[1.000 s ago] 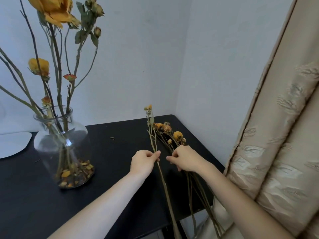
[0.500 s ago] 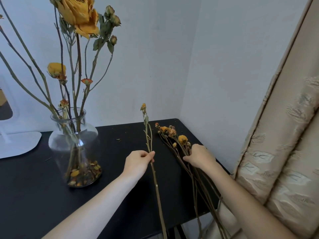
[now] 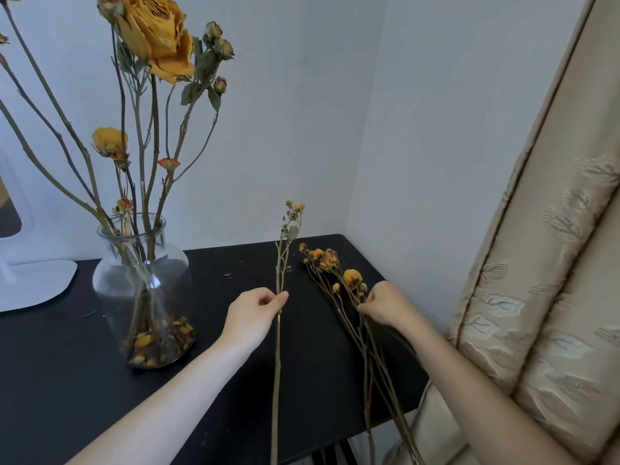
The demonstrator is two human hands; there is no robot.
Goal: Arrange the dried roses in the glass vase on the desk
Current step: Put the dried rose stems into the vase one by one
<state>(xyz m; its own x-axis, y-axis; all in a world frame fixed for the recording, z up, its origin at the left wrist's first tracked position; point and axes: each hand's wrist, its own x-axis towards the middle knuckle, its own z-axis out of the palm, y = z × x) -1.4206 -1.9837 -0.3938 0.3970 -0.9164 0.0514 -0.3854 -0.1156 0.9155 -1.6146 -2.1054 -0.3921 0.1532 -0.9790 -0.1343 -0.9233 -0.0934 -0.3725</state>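
Observation:
A clear glass vase stands on the left of the black desk, with several dried yellow roses rising from it and loose petals at its bottom. My left hand pinches one long thin dried rose stem and holds it upright, right of the vase; its small yellow bud is at the top. My right hand rests on a bunch of dried roses lying on the desk's right side, fingers curled onto their stems, which overhang the front edge.
A white stand base sits at the far left of the desk. A beige patterned curtain hangs close on the right. White walls meet in a corner behind the desk. Small dry crumbs lie on the desk top.
My left hand has lifted the single stem away from the bunch and turned it more upright. My right hand has settled onto the bunch. The camera view has shifted left.

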